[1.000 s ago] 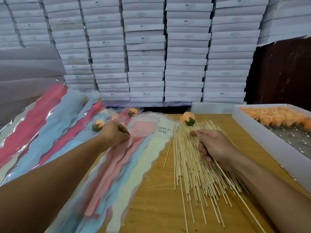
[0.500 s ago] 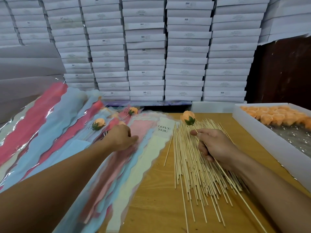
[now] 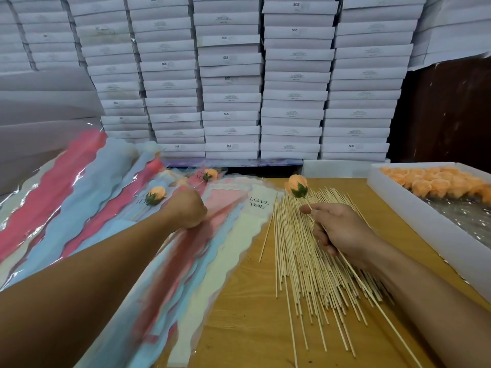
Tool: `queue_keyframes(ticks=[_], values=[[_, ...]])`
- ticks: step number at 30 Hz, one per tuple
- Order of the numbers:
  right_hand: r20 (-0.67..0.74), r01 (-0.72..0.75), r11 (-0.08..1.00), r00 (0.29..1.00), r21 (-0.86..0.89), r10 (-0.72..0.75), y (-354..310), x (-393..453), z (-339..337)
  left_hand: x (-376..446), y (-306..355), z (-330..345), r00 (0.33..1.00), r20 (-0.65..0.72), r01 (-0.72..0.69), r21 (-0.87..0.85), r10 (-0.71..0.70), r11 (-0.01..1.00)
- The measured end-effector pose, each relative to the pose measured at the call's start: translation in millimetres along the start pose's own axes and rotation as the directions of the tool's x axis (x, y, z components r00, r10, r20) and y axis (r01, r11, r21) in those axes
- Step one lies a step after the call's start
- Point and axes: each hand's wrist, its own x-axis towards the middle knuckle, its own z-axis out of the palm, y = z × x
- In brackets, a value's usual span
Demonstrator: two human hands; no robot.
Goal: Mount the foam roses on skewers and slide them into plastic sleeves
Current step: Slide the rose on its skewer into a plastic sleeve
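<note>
Head view: since a second ago my left hand (image 3: 187,208) has moved right across the sleeves (image 3: 183,261), and the pink sleeve (image 3: 212,213) under it now smears with motion. Its fingers are curled and seem to pinch that sleeve's upper edge, though the blur leaves me unsure. My right hand (image 3: 337,229) has stayed put, fingers wrapped round a skewer (image 3: 372,301) with a rose (image 3: 297,185) mounted just beyond the fingertips, the stick trailing back past my wrist. Below those fingers lies the loose skewer pile (image 3: 305,261) on the table (image 3: 239,301). Right of them sits a white tray (image 3: 425,213) of roses. Two sleeved roses (image 3: 156,193) lie just beyond my left knuckles. Stacked boxes (image 3: 231,75) wall off the back.
</note>
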Motion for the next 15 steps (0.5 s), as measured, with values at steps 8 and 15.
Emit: queue_keyframes(ticks=[8, 15], values=[[-0.002, 0.000, 1.000, 1.000, -0.017, 0.000, -2, -2, 0, 4, -2, 5, 0.993, -0.113, -0.018, -0.031, 0.014, 0.999], [-0.021, -0.071, 0.997, 0.997, 0.010, 0.071, -6, -3, 2, -28, 35, -5, 0.956, -0.211, -0.184, 0.112, 0.204, 0.977]])
